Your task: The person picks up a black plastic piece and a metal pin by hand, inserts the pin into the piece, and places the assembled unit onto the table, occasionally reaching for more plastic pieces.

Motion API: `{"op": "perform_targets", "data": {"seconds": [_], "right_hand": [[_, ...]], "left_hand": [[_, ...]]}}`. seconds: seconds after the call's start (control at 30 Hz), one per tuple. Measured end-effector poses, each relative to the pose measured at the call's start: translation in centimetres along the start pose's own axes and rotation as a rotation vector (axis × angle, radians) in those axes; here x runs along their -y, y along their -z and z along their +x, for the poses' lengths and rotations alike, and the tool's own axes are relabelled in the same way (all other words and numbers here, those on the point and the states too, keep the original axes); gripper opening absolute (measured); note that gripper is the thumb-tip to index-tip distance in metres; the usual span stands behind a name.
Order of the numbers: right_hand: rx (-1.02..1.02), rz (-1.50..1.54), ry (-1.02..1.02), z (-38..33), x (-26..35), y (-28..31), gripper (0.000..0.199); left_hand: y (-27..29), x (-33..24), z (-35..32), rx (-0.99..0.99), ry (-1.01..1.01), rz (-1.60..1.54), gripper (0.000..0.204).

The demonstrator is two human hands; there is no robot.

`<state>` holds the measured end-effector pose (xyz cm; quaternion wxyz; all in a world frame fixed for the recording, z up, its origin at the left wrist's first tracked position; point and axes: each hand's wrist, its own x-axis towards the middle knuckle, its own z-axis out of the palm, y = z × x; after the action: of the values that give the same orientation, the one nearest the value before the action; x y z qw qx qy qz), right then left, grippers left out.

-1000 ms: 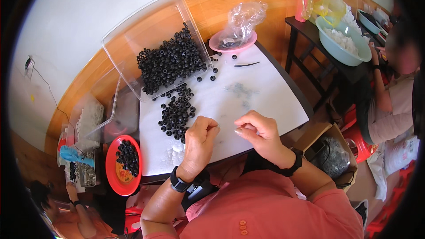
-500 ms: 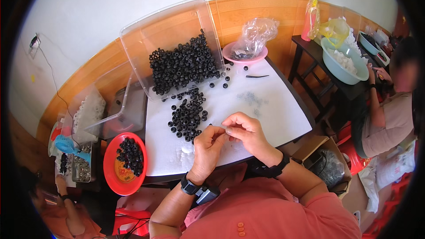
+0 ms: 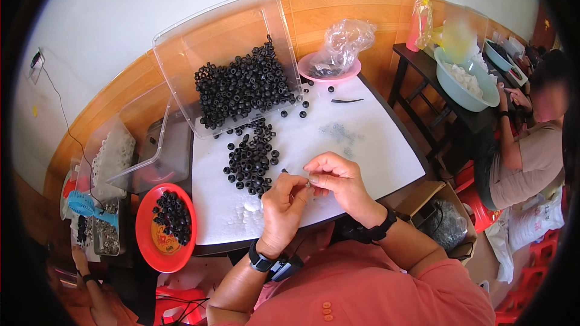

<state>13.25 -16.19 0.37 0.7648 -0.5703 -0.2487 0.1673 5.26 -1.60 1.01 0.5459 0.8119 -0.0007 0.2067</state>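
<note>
My left hand [image 3: 284, 211] and my right hand [image 3: 337, 182] meet fingertip to fingertip over the near part of a white table [image 3: 386, 163]. They pinch a very small part between them; it is too small to tell what it is. Just beyond my left hand lies a loose heap of small black rings [image 3: 251, 158]. A tilted clear plastic lid [image 3: 181, 60] behind it holds a bigger pile of the same black rings [image 3: 241, 84]. A few small clear pieces [image 3: 339, 133] lie on the table beyond my right hand.
A red plate [image 3: 148, 235] with black rings sits at the left. A pink bowl [image 3: 329, 75] with a crumpled clear bag stands at the back. Clear tubs [image 3: 115, 157] stand left. Another person [image 3: 531, 145] sits at the right beside a dark side table [image 3: 423, 66] with a pale basin [image 3: 459, 90].
My hands have come closer together, fingertips now touching over the small part. The view has shifted a little, so the table sits lower and more to the right.
</note>
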Motion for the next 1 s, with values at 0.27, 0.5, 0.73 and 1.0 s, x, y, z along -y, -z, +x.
{"op": "perform_targets", "data": {"seconds": [0.27, 0.5, 0.73, 1.0], "right_hand": [[0.037, -0.046, 0.018, -0.4, -0.2, -0.2, 0.014], [-0.022, -0.281, 0.254, -0.5, -2.0, 0.2, 0.020], [-0.131, -0.441, 0.408, 0.1, -2.4, -1.3, 0.026], [-0.353, -0.655, 0.460, 0.0, -2.4, -1.1, 0.030]], "left_hand": [[-0.3, 0.7, -0.3, -0.050, -0.135, 0.035, 0.006], [-0.7, 1.3, 0.1, -0.002, 0.273, -0.367, 0.009], [0.2, 1.4, 0.1, -0.144, 0.393, -0.530, 0.007], [-0.4, 1.3, -0.6, -0.116, 0.338, -0.509, 0.010]]}}
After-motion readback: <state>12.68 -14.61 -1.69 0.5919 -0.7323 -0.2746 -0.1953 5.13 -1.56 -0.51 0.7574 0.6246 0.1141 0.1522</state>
